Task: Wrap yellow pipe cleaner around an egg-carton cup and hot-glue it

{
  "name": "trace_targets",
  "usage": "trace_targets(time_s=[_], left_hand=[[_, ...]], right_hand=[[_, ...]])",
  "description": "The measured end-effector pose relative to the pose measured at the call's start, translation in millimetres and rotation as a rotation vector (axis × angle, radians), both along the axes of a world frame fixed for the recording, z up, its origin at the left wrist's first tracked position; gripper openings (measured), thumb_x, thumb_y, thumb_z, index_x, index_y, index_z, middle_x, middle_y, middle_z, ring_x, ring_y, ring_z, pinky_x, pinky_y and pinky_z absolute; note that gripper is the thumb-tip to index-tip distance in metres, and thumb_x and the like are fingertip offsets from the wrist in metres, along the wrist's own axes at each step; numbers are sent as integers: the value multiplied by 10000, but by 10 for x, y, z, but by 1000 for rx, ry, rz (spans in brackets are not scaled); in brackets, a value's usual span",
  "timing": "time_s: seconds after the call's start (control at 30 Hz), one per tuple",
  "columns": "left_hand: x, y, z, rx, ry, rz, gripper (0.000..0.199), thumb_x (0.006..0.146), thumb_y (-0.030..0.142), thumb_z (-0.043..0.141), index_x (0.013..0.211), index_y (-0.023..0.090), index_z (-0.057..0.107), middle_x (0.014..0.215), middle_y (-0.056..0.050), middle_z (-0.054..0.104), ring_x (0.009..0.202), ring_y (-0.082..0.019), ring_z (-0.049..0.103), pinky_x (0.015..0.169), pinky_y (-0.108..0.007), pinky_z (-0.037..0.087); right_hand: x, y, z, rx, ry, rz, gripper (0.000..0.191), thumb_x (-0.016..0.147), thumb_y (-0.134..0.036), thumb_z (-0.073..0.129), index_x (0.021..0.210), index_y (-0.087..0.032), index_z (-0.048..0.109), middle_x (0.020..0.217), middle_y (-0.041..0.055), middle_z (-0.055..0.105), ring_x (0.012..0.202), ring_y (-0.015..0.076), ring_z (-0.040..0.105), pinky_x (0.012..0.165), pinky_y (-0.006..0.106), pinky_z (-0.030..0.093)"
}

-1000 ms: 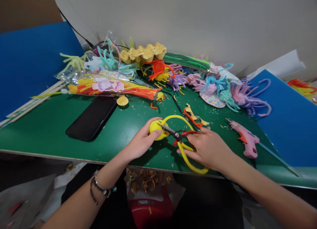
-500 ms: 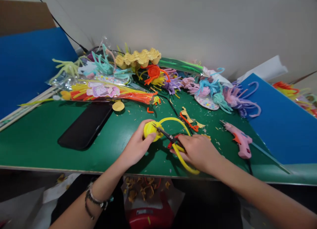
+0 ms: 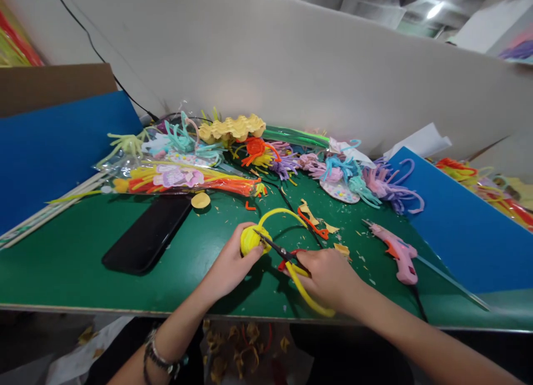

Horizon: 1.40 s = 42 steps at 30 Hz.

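Observation:
My left hand (image 3: 233, 258) is closed around a yellow ball of wound pipe cleaner (image 3: 251, 241), held just above the table. In my right hand (image 3: 333, 279) is a pair of scissors (image 3: 282, 251) with red and black handles. The scissor tips touch the side of the ball facing my right hand. From the top of the ball a loose yellow pipe cleaner (image 3: 281, 211) arches over toward my right hand, and a yellow length hangs below that hand. Whether the blades have any strand between them is too small to tell.
A pink glue gun (image 3: 395, 251) lies at right beside a blue board (image 3: 453, 235). A black phone (image 3: 145, 238) is at left. Behind are bagged pipe cleaners (image 3: 195, 179), an egg carton (image 3: 233, 128) and fuzzy bundles (image 3: 337, 171). Scraps (image 3: 312, 221) dot the green table (image 3: 200, 235).
The camera view has tilted up, so the scene sits lower and more of the wall shows. Both hands keep their hold; the scissors have barely shifted against the yellow ball.

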<state>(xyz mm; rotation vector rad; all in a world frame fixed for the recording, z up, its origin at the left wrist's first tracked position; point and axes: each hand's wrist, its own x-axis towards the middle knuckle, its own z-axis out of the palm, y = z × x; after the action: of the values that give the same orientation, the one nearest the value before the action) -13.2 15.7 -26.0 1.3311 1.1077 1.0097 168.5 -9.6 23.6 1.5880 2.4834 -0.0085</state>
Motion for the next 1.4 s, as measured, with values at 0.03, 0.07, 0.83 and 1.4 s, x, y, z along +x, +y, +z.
trace_targets(time_s=[0.03,0.07,0.83,1.4], left_hand=[[-1,0,-6,-18,-4,-5,322,724,308,569,1011,198,472,720,36,494,568,-89,430,480,-198,339],[-4,0,-6,-50,-13,-19,349,718,316,574,1028,199,464,705,43,479,541,-81,406,467,-197,329],[-24,21,54,-311,-454,-122,533,632,460,581,1048,138,492,773,-38,585,530,-108,493,455,-216,371],[27,-43,69,-289,-394,-202,446,571,353,586,963,145,541,783,-29,581,578,-121,517,428,-198,400]], right_hand=[[14,2,-4,-24,35,-12,491,892,-523,330,675,-164,585,679,84,692,571,182,638,489,273,215],[27,5,-7,-56,81,-28,508,893,-530,311,663,-167,582,670,82,688,564,176,629,490,269,221],[151,223,-352,148,871,-502,407,740,-605,429,633,-212,436,488,-47,411,435,107,399,437,224,292],[68,225,-469,304,463,-483,199,733,-374,502,625,-207,493,548,-8,550,509,139,511,473,220,230]])
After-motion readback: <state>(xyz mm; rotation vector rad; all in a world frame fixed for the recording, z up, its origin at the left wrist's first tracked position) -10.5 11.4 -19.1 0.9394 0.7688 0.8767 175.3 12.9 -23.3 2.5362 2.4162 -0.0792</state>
